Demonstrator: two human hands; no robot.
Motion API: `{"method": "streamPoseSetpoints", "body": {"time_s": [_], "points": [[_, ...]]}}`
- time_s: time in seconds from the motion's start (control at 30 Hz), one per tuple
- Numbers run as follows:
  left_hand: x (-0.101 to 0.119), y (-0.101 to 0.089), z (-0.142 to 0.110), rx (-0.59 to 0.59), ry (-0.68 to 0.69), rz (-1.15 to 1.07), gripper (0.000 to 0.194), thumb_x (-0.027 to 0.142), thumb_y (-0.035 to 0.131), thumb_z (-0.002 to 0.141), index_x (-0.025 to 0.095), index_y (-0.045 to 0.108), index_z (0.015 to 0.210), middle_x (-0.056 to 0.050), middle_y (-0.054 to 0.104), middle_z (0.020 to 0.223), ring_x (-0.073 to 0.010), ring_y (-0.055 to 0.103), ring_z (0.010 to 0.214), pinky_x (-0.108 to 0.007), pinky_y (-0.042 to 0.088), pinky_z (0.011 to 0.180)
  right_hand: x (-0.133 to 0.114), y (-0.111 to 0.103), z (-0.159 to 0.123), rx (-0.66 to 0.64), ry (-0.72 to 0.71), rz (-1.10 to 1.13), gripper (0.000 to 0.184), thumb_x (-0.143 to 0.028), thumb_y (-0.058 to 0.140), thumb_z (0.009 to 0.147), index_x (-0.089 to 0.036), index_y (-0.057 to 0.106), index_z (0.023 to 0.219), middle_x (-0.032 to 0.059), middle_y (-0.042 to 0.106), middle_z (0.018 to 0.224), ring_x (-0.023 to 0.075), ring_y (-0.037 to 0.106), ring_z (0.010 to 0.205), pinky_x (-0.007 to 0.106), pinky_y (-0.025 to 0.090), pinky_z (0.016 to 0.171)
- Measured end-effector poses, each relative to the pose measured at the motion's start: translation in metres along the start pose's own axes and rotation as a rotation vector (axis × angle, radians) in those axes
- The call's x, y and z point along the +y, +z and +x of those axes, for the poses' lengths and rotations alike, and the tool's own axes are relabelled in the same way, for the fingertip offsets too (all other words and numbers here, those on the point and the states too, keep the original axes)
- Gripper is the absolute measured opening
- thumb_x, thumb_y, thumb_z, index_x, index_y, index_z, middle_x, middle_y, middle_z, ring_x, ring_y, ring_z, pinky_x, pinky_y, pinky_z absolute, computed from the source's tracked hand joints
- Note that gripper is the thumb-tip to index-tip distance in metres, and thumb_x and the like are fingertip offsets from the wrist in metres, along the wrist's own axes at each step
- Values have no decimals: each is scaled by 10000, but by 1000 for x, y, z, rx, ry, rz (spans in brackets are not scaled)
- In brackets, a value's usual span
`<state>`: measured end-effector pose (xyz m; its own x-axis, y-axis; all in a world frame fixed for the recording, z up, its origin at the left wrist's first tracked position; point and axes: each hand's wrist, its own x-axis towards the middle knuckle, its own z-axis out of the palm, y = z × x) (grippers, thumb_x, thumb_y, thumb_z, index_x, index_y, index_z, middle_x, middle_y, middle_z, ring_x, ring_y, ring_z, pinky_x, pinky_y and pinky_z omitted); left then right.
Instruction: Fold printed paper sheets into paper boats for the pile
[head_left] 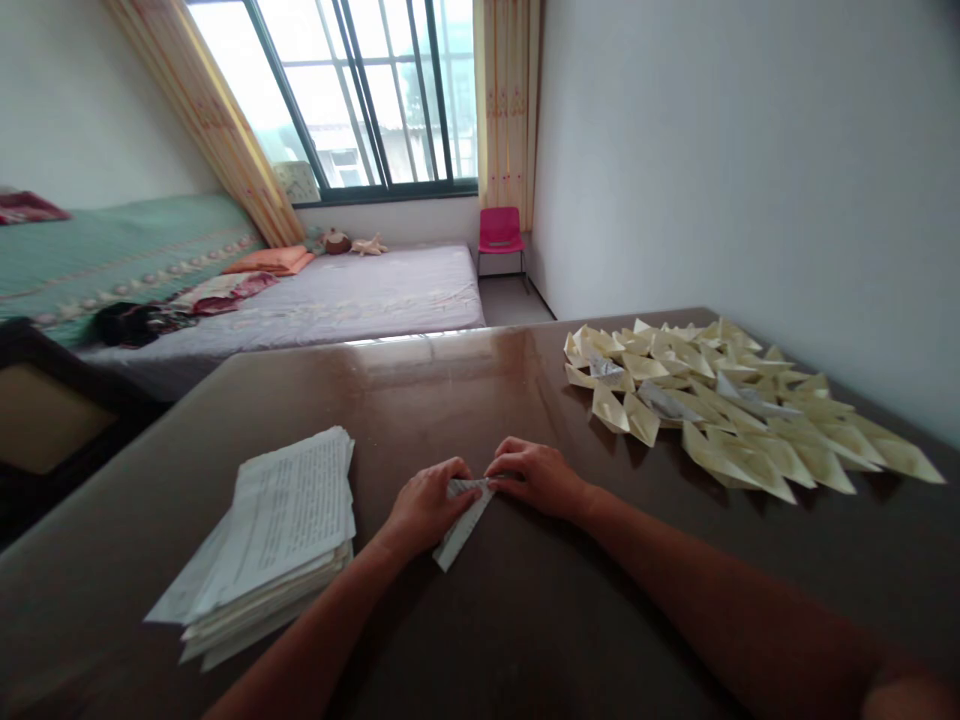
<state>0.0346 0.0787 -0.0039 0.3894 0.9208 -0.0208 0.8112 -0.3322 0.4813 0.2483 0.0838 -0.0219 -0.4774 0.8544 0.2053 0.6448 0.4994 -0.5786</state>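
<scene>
A small folded sheet of printed paper [463,535] lies at the middle of the table, between my two hands. My left hand [433,500] pinches its upper left part, thumb on top. At the paper's upper right corner, the fingertips and thumb of my right hand [540,475] are closed on the edge. The lower strip of the paper points toward me and sticks out below my left thumb. Part of the fold is hidden under my fingers.
On the left stands a stack of printed sheets [281,520], close to my left forearm. Many folded paper boats [675,370] cover the right far side of the brown table [420,400]. Beyond are a bed [390,290], a pink chair [500,232] and a window.
</scene>
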Motion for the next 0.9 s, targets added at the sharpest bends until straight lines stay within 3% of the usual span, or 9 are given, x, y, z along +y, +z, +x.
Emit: {"method": "streamPoseSetpoints", "body": {"time_s": [0.23,0.4,0.5,0.57,0.7,0.9], "points": [[-2,3,-1,73,14,-134,199,401,556,833,215,619,863,17,629,749,-144,577,710,-237,408,630,-4,-5,1,-69,2,2,191,-344,578,867,-241,739,856,14,693,818,137,617,754,223,408,682],[-16,4,5,389,-11,-322,363,381,539,851,197,533,1165,-70,611,1063,-178,586,923,-269,478,678,2,-10,4,105,175,3,229,-317,556,850,-202,716,733,31,686,740,151,601,703,242,379,638],[-19,2,5,511,-113,-415,332,423,539,853,160,544,1055,-65,615,940,-172,594,835,-282,491,663,8,-10,8,213,317,215,296,-370,559,828,-173,696,654,11,645,614,142,569,607,238,365,586],[-16,3,4,475,-160,-520,318,461,561,836,157,549,931,-24,593,790,-150,579,722,-263,484,613,7,-9,10,257,368,404,348,-424,541,827,-156,701,674,-1,620,583,137,547,576,231,359,557],[-5,12,2,181,-133,-805,362,496,582,821,147,587,918,-9,585,737,-127,549,636,-204,430,474,-5,-3,10,230,330,580,381,-455,531,830,-136,707,719,5,619,645,129,534,612,216,368,549],[-3,16,0,264,-156,-1038,341,475,606,828,136,596,796,12,535,670,-64,433,554,-150,350,440,-20,2,2,-7,105,423,275,-334,601,801,-119,686,654,9,590,660,101,501,613,212,366,584]]}}
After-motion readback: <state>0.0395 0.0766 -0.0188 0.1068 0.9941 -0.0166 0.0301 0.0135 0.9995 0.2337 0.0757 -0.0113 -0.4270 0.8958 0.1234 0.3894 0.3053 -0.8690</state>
